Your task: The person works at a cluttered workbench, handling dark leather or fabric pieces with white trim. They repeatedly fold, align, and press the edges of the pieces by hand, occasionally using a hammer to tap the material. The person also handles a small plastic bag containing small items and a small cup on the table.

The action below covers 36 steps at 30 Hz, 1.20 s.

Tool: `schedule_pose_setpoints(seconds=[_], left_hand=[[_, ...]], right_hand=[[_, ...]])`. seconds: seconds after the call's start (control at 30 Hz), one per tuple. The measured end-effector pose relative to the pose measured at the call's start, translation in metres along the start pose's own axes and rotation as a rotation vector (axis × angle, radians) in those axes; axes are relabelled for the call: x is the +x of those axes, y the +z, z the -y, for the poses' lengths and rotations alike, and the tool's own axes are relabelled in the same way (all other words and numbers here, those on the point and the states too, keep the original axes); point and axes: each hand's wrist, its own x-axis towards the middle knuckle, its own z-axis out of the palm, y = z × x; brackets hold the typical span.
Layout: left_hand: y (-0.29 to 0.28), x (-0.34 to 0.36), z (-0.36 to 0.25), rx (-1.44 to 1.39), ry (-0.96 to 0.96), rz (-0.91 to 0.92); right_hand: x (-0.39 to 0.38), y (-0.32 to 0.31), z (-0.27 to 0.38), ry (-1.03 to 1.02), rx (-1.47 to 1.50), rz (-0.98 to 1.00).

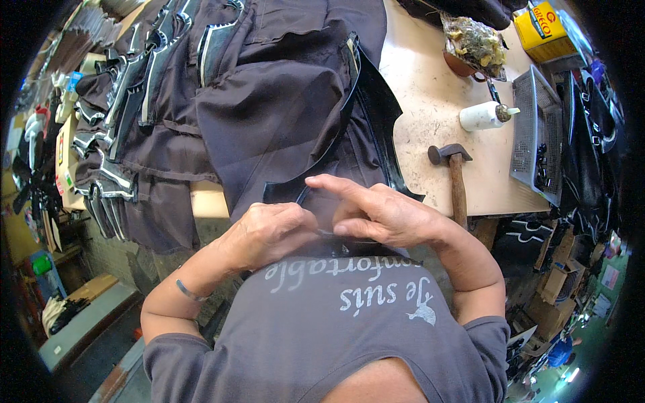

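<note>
A black leather piece with dark brown cloth lining [381, 117] lies at the table's near edge, in front of my body. My left hand [269, 232] is closed at its near end, fingers curled inward; what they pinch is hidden. My right hand [386, 211] is beside it, index finger stretched to the left over the leather and the other fingers bent. Its grip is also partly hidden. The two hands nearly meet. Dark brown cloth [269, 114] spreads beyond them.
Several black pieces with pale edging [151, 84] lie in rows at left. On the right are a wooden-handled hammer [457, 178], a white squeeze bottle [480, 117], a grey mesh basket [526, 131], a yellow can [544, 32] and a brown pot with a plastic bag [459, 66].
</note>
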Motion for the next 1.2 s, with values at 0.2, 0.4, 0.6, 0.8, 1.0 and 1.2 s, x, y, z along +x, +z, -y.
schedule_pose_setpoints(seconds=[0.2,0.4,0.6,0.8,1.0,1.2], left_hand=[[0.001,-0.002,0.004,0.309,0.242,0.033],[-0.002,-0.001,-0.009,0.613,0.355,0.086],[0.001,-0.002,-0.003,0.112,0.117,-0.015],[-0.002,-0.003,-0.002,0.385,0.348,0.034],[0.002,-0.005,0.003,0.499,0.548,-0.011],[-0.006,-0.004,0.005,0.287,0.446,0.069]], right_hand=[[0.005,0.011,-0.009,-0.083,-0.044,-0.036],[0.003,0.005,-0.005,-0.011,0.002,0.01],[0.002,0.006,-0.012,-0.04,0.021,0.033],[0.004,0.004,-0.012,-0.028,0.023,0.051],[0.004,0.005,-0.008,0.005,0.013,0.075],[0.003,0.008,-0.011,-0.032,-0.018,0.038]])
